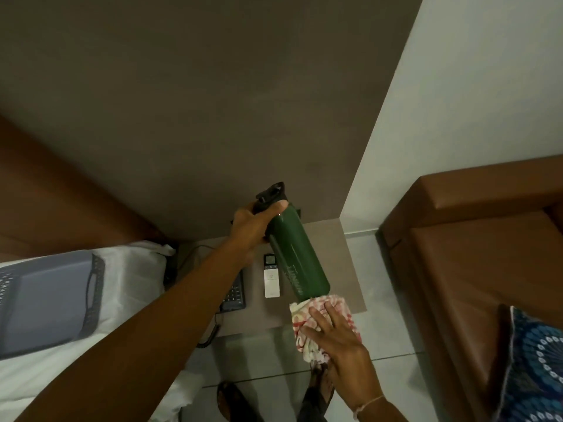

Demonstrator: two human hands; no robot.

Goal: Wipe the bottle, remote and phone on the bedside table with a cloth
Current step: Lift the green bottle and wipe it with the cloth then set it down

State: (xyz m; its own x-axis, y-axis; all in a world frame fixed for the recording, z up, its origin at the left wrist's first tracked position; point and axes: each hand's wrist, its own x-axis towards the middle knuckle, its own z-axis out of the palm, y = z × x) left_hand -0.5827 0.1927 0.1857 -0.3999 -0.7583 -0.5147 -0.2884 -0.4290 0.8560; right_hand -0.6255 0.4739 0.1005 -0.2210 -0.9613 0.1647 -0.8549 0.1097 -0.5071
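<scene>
Bottle (297,254): green, dark cap at the far end, held in the air above the bedside table (341,263). Long axis tilted, running from the cap, far and left, down to the base, near and right.

Left hand (254,226): closed around the bottle's neck just below the cap; arm stretched out from the near left.

Right hand (335,333): fingers spread flat over a red-and-white cloth (307,327), pressing it against the bottle's base. This hand is the nearer of the two, at the bottle's low end.

Judgement: the bottle wipe is in hand, at the base. Any stroke along the body would have to run up the tilted axis, away and leftward toward the gripping hand.

Remote (271,277): white, lying flat on the table, just left of the bottle, long axis near-to-far; seems untouched.

Phone (234,292): dark desk set with keypad and coiled cord, left of the remote, partly hidden by the left forearm.

Bed (122,275): white sheet, near left, beside the table.
</scene>
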